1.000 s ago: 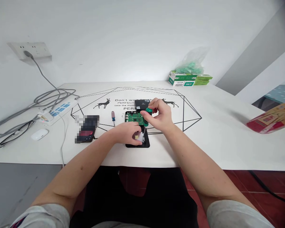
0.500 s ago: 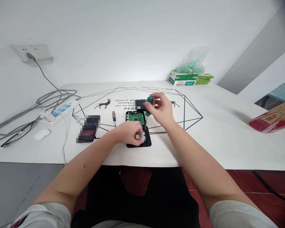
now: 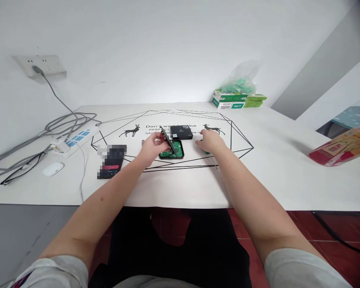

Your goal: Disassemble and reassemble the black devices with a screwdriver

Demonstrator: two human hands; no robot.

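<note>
My left hand [image 3: 152,149] is closed on a black cover panel [image 3: 169,141], which it holds tilted on edge. Beneath the panel lies a black case with a green circuit board [image 3: 180,148] inside, partly hidden by the panel and my fingers. On the right, my right hand [image 3: 211,141] is closed around the green handle of a screwdriver [image 3: 213,161]. The screwdriver lies low at the tabletop, its thin shaft pointing toward me. Just behind the open case sits a flat black box [image 3: 181,132]. A second screwdriver's end [image 3: 143,142] shows beside my left hand, mostly covered.
A phone [image 3: 115,160], partly pixelated, lies to the left. Farther left are a white mouse [image 3: 53,169], a power strip [image 3: 79,139] and coiled grey cables. Green-white boxes [image 3: 230,99] stand against the wall, and a red-yellow package [image 3: 339,148] is at the right.
My left hand has lifted the black panel from the front of the table and tilted it over the circuit board. My right hand has lowered the green screwdriver to the tabletop on the right.
</note>
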